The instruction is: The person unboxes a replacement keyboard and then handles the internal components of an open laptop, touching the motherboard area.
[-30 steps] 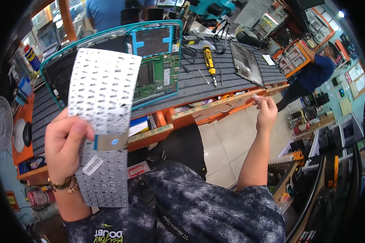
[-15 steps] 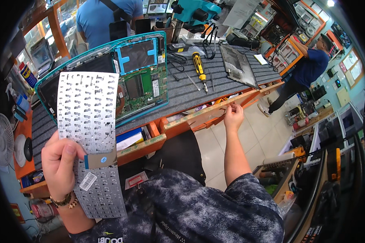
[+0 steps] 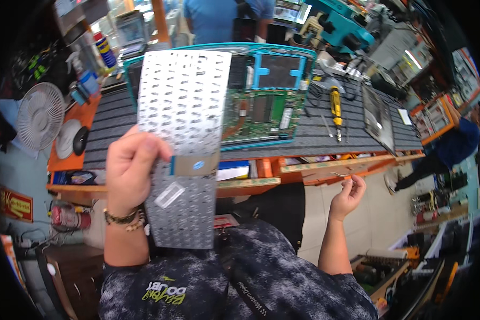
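Note:
My left hand [image 3: 133,170] grips a long silver keyboard [image 3: 178,96], held upright with its underside facing me; a ribbon cable with a blue end and a white label are on it. Behind it lies an opened teal laptop [image 3: 261,114], its green circuit board and blue-framed battery bay exposed, partly hidden by the keyboard. My right hand [image 3: 349,194] is raised by the open drawer front [image 3: 330,165], fingers loosely bent and apart, nothing visible in them.
The striped mat [image 3: 320,141] bears a yellow screwdriver [image 3: 336,106], thin tools and a dark panel [image 3: 378,117]. A teal microscope [image 3: 341,29] stands behind, a fan [image 3: 40,114] at left. Two other people [image 3: 224,21] are nearby, one at right [image 3: 453,144].
My view has turned, so the bench appears flatter. My right hand was pinched around something small and pale, moved to the drawer front, and now has looser fingers. The keyboard stays in my left hand.

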### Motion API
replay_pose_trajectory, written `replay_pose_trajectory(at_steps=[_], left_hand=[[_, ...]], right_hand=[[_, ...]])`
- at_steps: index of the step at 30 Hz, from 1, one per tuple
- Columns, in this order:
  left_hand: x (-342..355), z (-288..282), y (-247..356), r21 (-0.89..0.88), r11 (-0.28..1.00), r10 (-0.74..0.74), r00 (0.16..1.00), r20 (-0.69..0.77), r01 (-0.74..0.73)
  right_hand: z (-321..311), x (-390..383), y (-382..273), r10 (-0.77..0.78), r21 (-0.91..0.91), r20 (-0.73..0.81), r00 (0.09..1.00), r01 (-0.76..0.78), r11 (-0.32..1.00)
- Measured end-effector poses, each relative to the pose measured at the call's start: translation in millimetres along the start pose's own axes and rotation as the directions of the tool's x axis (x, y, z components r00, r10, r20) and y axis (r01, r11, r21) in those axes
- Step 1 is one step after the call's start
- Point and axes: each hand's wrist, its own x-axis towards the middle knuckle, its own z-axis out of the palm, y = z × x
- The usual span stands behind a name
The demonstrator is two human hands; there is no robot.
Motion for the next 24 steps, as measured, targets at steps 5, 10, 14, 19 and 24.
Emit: replay_pose_trajectory(at_steps=[5,10,14,19,24], left_hand=[[-3.1,15.0,2.6,-0.088,0.996,0.018,0.999,-0.048,-0.023],[-7.3,39.2,-0.9,-0.189,0.980,0.050,0.994,-0.102,-0.068],[-12.3,55.0,-3.8,-0.183,0.982,0.005,0.984,-0.176,-0.037],[-34.4,64.9,-21.5,-0.198,0.973,0.046,0.942,-0.332,-0.117],[-61.0,44.9,-45.1,-0.353,0.914,0.102,0.954,-0.281,-0.202]], right_hand=[[50.6,-21.6,-116.3,-0.007,0.425,0.424,0.906,-0.192,0.884],[88.6,-30.1,-206.6,-0.227,0.377,0.926,0.301,-0.729,0.571],[117.5,-59.9,-234.5,-0.322,0.173,0.945,0.052,-0.917,0.359],[133.7,-79.3,-262.5,-0.602,-0.144,0.784,-0.149,-0.988,0.058],[143.8,-93.7,-249.3,-0.587,-0.153,0.780,-0.215,-0.976,0.154]])
